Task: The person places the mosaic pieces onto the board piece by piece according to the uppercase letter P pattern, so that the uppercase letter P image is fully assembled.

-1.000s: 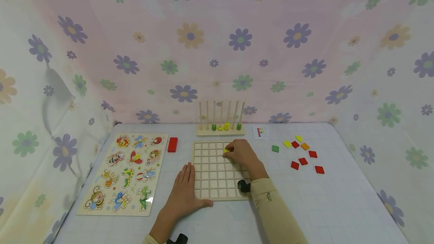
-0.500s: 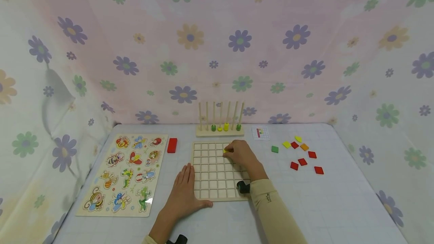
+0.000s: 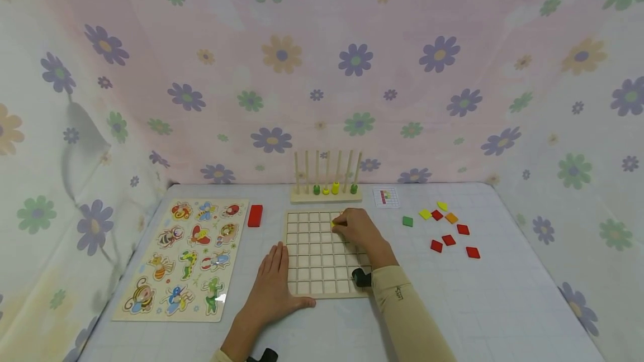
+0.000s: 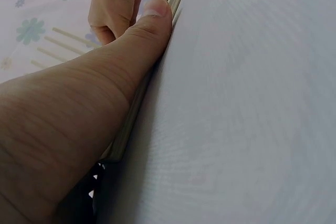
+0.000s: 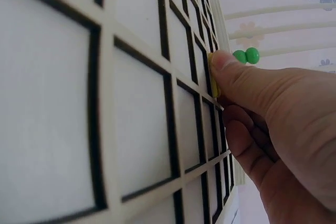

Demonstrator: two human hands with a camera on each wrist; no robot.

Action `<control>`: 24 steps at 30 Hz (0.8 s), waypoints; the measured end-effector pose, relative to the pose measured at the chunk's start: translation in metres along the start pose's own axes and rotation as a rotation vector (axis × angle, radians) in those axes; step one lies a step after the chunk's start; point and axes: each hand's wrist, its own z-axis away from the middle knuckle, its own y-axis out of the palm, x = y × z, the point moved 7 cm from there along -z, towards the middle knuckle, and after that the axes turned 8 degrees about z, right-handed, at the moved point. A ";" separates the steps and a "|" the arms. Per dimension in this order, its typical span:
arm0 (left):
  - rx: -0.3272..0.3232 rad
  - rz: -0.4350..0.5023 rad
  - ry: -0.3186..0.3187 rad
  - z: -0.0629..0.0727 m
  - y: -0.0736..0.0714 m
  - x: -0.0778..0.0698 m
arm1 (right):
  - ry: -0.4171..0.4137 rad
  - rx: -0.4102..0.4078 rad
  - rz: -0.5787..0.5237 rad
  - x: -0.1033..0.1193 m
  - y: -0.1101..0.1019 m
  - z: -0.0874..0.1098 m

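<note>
A wooden grid board [image 3: 316, 250] with square cells lies in the middle of the table. My right hand [image 3: 358, 229] pinches a small yellow tile [image 5: 213, 76] at a cell in the board's far rows, thumb against the tile's face. In the right wrist view the remaining fingers curl beneath the thumb. My left hand [image 3: 273, 281] lies flat at the board's near left corner, its straight fingers along the left side. Its thumb [image 4: 149, 19] stretches along the board's front edge in the left wrist view.
Loose red, orange, yellow and green tiles [image 3: 449, 239] lie to the right. Behind the board stand a peg rack [image 3: 327, 196] with beads and a pattern card [image 3: 386, 198]. An insect puzzle [image 3: 188, 261] and a red block [image 3: 255, 215] are on the left.
</note>
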 end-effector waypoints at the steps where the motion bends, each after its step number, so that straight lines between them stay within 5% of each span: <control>1: -0.004 0.000 0.003 0.000 0.000 0.000 | -0.002 0.002 0.002 0.001 0.000 0.000; 24: -0.009 -0.004 0.016 0.001 -0.001 -0.001 | 0.030 -0.011 0.036 0.002 0.001 0.000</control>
